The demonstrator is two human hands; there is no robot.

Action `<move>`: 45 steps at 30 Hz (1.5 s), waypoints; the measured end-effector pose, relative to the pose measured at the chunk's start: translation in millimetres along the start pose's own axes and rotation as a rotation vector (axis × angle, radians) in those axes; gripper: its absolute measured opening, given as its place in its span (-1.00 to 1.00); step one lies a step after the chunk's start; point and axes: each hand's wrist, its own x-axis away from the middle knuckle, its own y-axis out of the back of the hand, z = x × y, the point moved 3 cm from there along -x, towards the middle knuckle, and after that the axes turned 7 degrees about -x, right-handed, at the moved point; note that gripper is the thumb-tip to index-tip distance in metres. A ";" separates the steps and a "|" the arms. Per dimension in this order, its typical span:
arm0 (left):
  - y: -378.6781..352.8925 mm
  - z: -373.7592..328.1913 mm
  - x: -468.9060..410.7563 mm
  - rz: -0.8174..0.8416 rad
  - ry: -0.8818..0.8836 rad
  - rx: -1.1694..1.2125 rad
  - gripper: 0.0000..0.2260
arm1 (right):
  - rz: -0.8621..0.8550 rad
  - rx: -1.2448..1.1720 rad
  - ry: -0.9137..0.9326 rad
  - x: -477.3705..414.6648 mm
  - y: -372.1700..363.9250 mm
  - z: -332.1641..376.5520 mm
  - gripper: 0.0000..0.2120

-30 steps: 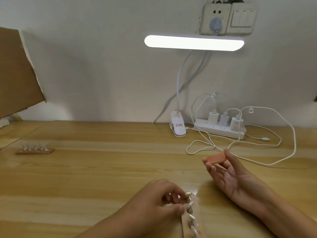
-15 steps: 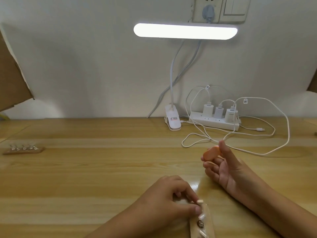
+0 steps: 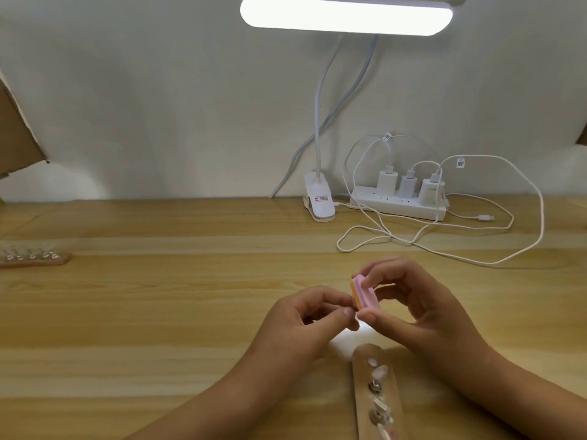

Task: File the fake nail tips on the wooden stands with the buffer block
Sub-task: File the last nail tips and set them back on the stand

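At the near edge of the wooden table (image 3: 143, 328) a wooden stand (image 3: 362, 404) is laid lengthwise, with fake nail tips (image 3: 379, 373) seated along it. Just beyond it, a pink-and-orange buffer block (image 3: 365, 295) is gripped above the table between the thumb and fingers of the right hand (image 3: 425, 315). The left hand (image 3: 301, 328) is curled, thumb and forefinger pinched together against the block's near end; whether anything is pinched cannot be told. A second wooden stand (image 3: 35, 260) is seen far left. A clip lamp (image 3: 319, 201) and a power strip (image 3: 400, 206) are placed by the wall.
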 end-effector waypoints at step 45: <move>2.1 -0.3 2.9 -0.050 -0.054 -0.052 -0.85 | -0.043 0.231 -0.077 -2.7 7.6 -8.0 -0.79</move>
